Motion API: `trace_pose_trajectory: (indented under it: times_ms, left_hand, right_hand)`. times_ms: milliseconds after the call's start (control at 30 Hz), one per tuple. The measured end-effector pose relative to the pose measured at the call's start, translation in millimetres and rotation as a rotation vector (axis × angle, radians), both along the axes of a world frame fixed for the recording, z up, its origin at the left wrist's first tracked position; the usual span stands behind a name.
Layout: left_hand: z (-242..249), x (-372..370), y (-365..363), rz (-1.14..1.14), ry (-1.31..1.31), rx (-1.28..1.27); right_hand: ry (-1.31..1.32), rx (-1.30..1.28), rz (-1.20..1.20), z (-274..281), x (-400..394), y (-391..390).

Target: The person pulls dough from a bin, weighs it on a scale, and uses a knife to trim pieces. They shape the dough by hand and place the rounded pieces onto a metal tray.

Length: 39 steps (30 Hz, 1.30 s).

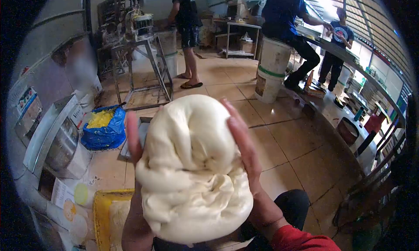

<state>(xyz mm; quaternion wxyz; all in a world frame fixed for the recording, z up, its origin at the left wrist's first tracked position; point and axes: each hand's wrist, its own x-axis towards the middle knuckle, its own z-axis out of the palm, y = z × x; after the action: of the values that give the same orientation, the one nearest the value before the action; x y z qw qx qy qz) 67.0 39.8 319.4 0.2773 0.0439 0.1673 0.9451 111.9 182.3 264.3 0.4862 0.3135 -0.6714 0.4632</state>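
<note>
A large, smooth, pale mass of dough (196, 172) fills the middle of the head view, held up close to the camera and folded into thick lobes. My left hand (134, 139) presses against its left side, with the fingers pointing up and the palm hidden behind the dough. On the opposite side my right hand (244, 144) supports it, fingertips near the top right edge. Below the dough at the left is a yellow tray (101, 216) with pale material inside. A grey metal tray (126, 151) shows partly behind my left hand.
A blue bag (104, 135) with yellow contents stands on the tiled floor at left. A metal stand (148, 72) carries a machine behind it. One person stands at the back; another sits on stacked white buckets (271, 72). A third stands by the long table (340, 54).
</note>
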Motion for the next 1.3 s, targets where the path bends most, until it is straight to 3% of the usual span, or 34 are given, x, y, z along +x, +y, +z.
trace_pose_trajectory:
  times_ms: [33,67,133,167,267,300,400,467,500,600,700,833,867,933,1033,1100,1167,1200,1233,1300]
  left_hand:
    - [-1.4,1.9,6.3,-0.059,-0.136,-0.009]
    - [-30.6,-7.3,2.8,0.082,0.402,-0.231]
    - [-57.3,-27.5,-3.9,0.165,1.018,-0.428]
    - [-70.5,-37.4,-7.5,0.267,1.286,-0.469]
    - [-59.2,-32.4,-16.7,0.098,1.041,-0.682]
    - [-62.7,-32.5,-13.8,0.076,1.036,-0.644]
    - [-76.3,-41.2,-12.4,-0.041,1.099,-0.578]
    - [-80.4,-42.6,-11.7,-0.146,1.163,-0.549]
    - [-80.2,-40.5,-11.6,-0.154,1.067,-0.613]
    - [-75.6,-31.7,-8.5,-0.127,0.903,-0.76]
    - [-88.5,-33.7,-3.8,0.26,1.024,-0.881]
    - [-92.4,-45.1,-6.7,0.014,0.905,-1.026]
    - [-109.8,-64.9,-7.0,0.159,1.397,-0.989]
    - [-110.1,-67.4,-3.0,0.302,1.884,-0.907]
    - [-101.0,-45.1,1.6,-0.281,1.503,-0.691]
    - [-102.1,-44.6,8.2,-0.34,1.529,-0.714]
    - [-114.3,-41.0,6.1,-0.617,1.561,-0.941]
    - [-114.3,-32.3,13.2,-0.798,1.352,-1.127]
    - [-123.4,-28.8,18.5,-0.743,1.437,-1.158]
    - [-142.4,-31.5,25.0,-0.668,1.482,-1.376]
  right_hand:
    - [-0.025,-0.049,0.004,-0.6,3.0,0.5]
    - [-0.049,-0.099,0.009,-1.3,6.0,1.0]
    - [0.036,0.156,-0.115,1.3,3.7,13.0]
    - [0.048,0.132,-0.111,5.2,5.3,9.3]
    - [-0.033,0.281,0.032,-0.3,1.2,19.2]
    - [-0.031,0.278,0.04,-4.4,-0.9,19.7]
    - [-0.159,0.175,0.064,-16.8,0.2,15.1]
    - [-0.487,-0.063,0.099,-16.1,6.1,5.6]
    - [-0.253,0.044,0.094,-21.2,-4.6,4.7]
    - [-0.213,0.172,-0.104,-25.7,-2.7,-3.0]
    - [-0.117,0.159,-0.201,-30.6,-7.4,-4.7]
    - [-0.138,0.053,-0.125,-48.4,-11.5,-9.7]
    - [-0.18,0.033,-0.078,-52.8,-12.2,-10.8]
    - [-0.119,-0.001,-0.054,-55.9,-14.9,-13.4]
    - [-0.116,-0.031,-0.115,-71.8,-15.4,-18.8]
    - [-0.047,-0.017,-0.178,-74.2,-17.2,-17.7]
    - [0.05,0.093,-0.414,-61.6,-20.2,-11.0]
    - [0.001,0.136,-0.505,-58.5,-24.6,-7.6]
    - [-0.038,0.133,-0.587,-61.1,-35.5,-0.4]
    - [-0.156,-0.025,-0.52,-58.4,-42.9,21.9]
